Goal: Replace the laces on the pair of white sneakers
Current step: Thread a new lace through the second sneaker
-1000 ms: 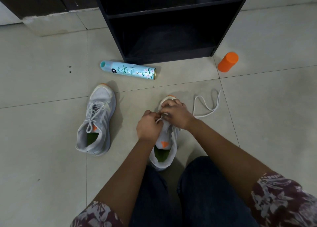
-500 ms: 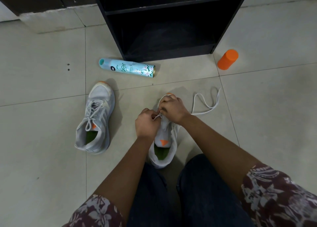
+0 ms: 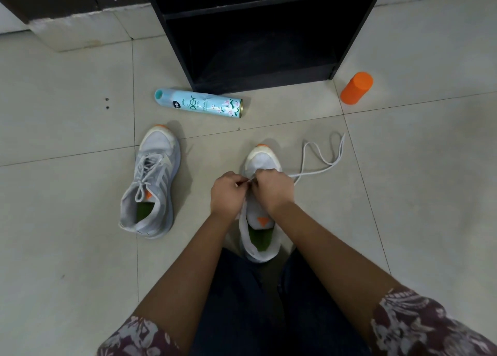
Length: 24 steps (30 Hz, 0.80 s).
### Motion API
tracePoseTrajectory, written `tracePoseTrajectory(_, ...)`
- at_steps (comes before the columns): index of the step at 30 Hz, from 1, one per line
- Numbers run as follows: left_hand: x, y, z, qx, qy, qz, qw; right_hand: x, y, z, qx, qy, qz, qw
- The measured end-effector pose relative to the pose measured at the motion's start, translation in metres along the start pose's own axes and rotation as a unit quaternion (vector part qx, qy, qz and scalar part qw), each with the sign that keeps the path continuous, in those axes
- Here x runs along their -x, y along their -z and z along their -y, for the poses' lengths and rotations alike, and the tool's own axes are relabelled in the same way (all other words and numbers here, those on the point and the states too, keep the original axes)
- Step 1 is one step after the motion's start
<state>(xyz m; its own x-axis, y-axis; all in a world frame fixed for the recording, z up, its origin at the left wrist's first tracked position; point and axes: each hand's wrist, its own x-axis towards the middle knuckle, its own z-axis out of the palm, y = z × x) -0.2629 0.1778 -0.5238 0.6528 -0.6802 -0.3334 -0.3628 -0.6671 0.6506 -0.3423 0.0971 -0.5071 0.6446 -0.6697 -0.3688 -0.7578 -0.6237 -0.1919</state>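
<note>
Both hands have slipped back off the toe, and the loose lace lies tauter.

Left hand [image 3: 227,194] and right hand [image 3: 274,189] sit knuckle to knuckle over the near sneaker [image 3: 262,156], fingers curled, each pinching the lace [image 3: 317,171] at what looks like a front eyelet, probably to feed it through. The slack trails onto the floor [image 3: 67,221] beyond the right hand, kept clear of the work. Well left of the left hand, the other sneaker [image 3: 150,183] stands laced. The near one is wedged between the knees, likely so it stays put.
</note>
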Motion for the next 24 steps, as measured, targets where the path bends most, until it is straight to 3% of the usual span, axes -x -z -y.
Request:
tracePoseTrajectory(5,0.004,-0.003,0.0,0.0,0.032,-0.036,0.999,0.032,0.006,0.003,-0.004,0.007,0.04,0.999)
tracePoseTrajectory(14,0.012,-0.005,0.002,0.05,0.043,-0.03,0.997,0.065,0.013,-0.025,-0.085,-0.07,0.083,0.991)
tracePoseTrajectory(24,0.011,-0.008,0.006,0.134,0.126,0.018,0.983,0.041,-0.001,0.005,0.001,-0.046,0.121,0.992)
